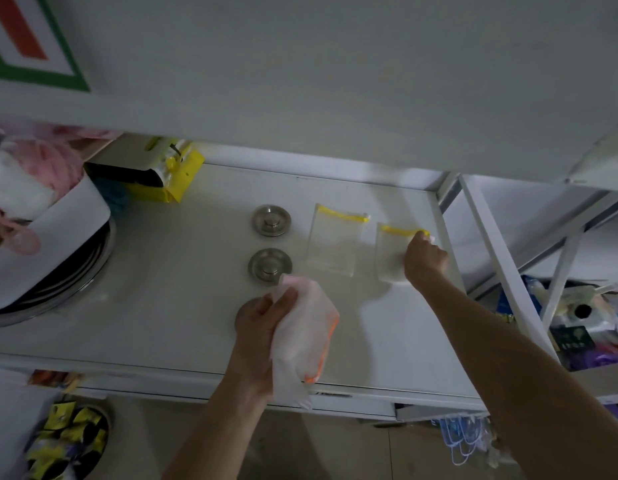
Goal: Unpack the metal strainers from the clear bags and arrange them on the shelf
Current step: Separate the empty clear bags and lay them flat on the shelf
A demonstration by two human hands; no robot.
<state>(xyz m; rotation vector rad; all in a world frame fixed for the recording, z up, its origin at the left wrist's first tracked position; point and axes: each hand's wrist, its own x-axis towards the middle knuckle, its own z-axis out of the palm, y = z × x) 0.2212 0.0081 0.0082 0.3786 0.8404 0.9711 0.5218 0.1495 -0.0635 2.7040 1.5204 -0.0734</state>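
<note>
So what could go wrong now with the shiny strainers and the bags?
1. The right hand rests on the clear bag near the shelf edge on the right; a careless sweep might push it off.
2. The left hand grips a bulky white bag right beside the nearer strainer; it could bump it out of line with the farther strainer.
</note>
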